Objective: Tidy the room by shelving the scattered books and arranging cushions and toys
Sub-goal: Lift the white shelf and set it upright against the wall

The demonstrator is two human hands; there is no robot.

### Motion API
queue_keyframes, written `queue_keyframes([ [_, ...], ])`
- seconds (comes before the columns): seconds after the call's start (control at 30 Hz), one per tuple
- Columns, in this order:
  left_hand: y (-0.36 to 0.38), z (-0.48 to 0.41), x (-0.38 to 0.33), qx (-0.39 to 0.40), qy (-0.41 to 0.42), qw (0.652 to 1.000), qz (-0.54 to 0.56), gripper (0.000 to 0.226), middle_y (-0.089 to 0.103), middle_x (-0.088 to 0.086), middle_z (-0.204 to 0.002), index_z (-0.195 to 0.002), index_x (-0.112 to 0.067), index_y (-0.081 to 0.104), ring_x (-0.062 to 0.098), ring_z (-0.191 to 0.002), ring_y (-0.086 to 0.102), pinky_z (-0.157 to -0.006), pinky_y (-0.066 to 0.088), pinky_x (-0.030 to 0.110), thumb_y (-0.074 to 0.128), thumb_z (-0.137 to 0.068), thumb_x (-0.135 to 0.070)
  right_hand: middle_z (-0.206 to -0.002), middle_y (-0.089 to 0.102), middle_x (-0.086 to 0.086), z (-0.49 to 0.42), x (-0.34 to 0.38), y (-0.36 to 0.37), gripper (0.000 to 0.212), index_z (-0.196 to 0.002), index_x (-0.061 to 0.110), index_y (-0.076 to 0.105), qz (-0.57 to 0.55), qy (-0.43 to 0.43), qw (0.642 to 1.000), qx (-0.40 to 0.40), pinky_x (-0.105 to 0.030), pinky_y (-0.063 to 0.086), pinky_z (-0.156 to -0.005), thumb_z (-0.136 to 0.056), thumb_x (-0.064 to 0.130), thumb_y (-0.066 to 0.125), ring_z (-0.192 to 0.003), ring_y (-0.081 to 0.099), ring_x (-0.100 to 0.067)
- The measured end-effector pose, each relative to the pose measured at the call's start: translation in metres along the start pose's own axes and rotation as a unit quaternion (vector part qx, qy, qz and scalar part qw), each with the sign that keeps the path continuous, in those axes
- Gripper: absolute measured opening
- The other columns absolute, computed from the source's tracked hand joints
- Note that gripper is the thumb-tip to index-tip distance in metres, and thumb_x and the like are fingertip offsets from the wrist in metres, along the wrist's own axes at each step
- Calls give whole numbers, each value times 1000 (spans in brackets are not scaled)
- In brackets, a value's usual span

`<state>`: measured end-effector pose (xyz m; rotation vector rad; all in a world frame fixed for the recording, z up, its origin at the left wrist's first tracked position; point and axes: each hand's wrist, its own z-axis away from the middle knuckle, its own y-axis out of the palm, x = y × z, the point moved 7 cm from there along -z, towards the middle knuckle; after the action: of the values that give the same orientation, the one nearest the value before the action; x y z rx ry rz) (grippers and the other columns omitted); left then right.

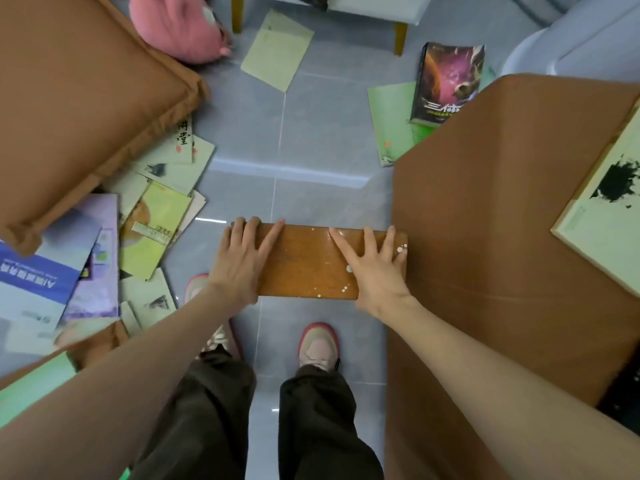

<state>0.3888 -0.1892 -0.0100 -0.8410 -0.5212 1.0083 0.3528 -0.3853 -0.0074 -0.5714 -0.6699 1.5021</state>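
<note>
The head view looks straight down, and it is the only view. At the centre a board, brown wood flecked with white, lies crosswise above the shoes. The left hand lies on its 9 o'clock end and the right hand on its 3 o'clock end. Both have fingers straight and spread, palms flat on the wood, gripping nothing. One hand at each end spreads the load evenly, so this looks like steadying or leaning on the board, not lifting it. Whether it has legs beneath cannot be told.

The things to tidy ring the board on the floor:
- **9 o'clock:** a book pile lies fanned and overlapping, partly tucked under the left cushion at 10 o'clock. That cushion likely has to come off before the books.
- **11 o'clock:** a pink toy lies just beside the left cushion.
- **12 o'clock:** a green book lies flat by the leg of a bench.
- **1 o'clock:** a dark book rests on green sheets, and its lower corner is hidden by the right cushion.
- **3 o'clock:** the right cushion carries a pale book on top. Moving that cushion first would probably tip the book off.

None of the books is shelved yet, so by my reckoning the task is near its start.
</note>
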Motion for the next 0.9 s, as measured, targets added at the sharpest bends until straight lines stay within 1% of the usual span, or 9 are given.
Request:
queue_keyframes([
  [0.1, 3, 4, 12, 6, 4, 1000, 6, 137, 12, 17, -146, -148, -22, -20, 39, -137, 13, -117, 14, 47, 82, -58, -37, -156, -6, -16, -4, 11, -4, 120, -140, 48, -26, 6, -2, 1000, -4, -71, 15, -105, -80, 11, 71, -137, -12, -58],
  [0.23, 3, 5, 6, 37, -15, 998, 38, 128, -4, 16, -154, -147, -23, -24, 41, -143, -5, -117, 7, 49, 78, -69, -32, -156, -16, -13, -2, 9, -2, 121, -139, 49, -28, -6, 8, 1000, 24, -70, 20, -104, -80, 5, 69, -136, -20, -56],
  [0.33, -6, 7, 7, 62, -48, 989, 128, 116, -6, 12, -157, -151, -28, -9, 39, -144, -5, -116, 8, 51, 76, -73, -37, -155, -28, -10, 3, 14, -7, 115, -143, 47, -22, -30, 19, 997, 73, -65, 32, -103, -83, 3, 65, -138, -19, -53],
  [0.37, -12, 8, 8, 63, -57, 981, 172, 106, -2, 11, -158, -152, -28, -2, 37, -144, -2, -116, 9, 50, 74, -77, -34, -156, -24, -10, 6, 17, -14, 106, -147, 44, -16, -43, 23, 996, 75, -61, 34, -104, -86, 7, 63, -140, -13, -51],
  [0.47, -49, 19, 20, 44, -91, 959, 266, 77, 10, 7, -158, -151, -27, 13, 31, -145, 11, -116, 19, 46, 59, -89, -26, -160, 4, -8, 21, 33, -55, 81, -152, 32, 4, -75, 15, 997, 21, -49, 32, -107, -90, 17, 54, -144, 12, -36],
  [0.53, -82, 33, 36, 10, -117, 938, 325, 69, 14, 5, -158, -151, -28, 18, 27, -143, 20, -113, 28, 45, 54, -92, -24, -158, 14, -6, 37, 45, -89, 74, -153, 29, 10, -127, 16, 992, -7, -45, 32, -108, -92, 17, 50, -142, 20, -31],
  [0.63, -135, 56, 64, -42, -138, 908, 394, 66, 22, 7, -156, -151, -24, 21, 25, -142, 25, -111, 31, 41, 52, -93, -20, -157, 21, -5, 61, 62, -139, 69, -153, 27, 12, -185, 9, 982, -37, -41, 35, -107, -94, 20, 48, -139, 28, -29],
  [0.8, -237, 108, 115, -114, -175, 848, 487, 60, 34, 8, -151, -149, -17, 28, 21, -138, 32, -107, 27, 29, 51, -94, -17, -155, 27, 1, 106, 90, -243, 66, -152, 27, 20, -266, -20, 959, -100, -40, 35, -109, -93, 19, 49, -140, 30, -22],
  [0.9, -297, 137, 144, -158, -166, 835, 499, 58, 38, 6, -149, -147, -13, 32, 20, -137, 35, -106, 27, 26, 51, -92, -13, -153, 31, 1, 128, 107, -308, 63, -151, 25, 24, -298, -36, 944, -135, -37, 34, -110, -94, 17, 51, -139, 32, -20],
])
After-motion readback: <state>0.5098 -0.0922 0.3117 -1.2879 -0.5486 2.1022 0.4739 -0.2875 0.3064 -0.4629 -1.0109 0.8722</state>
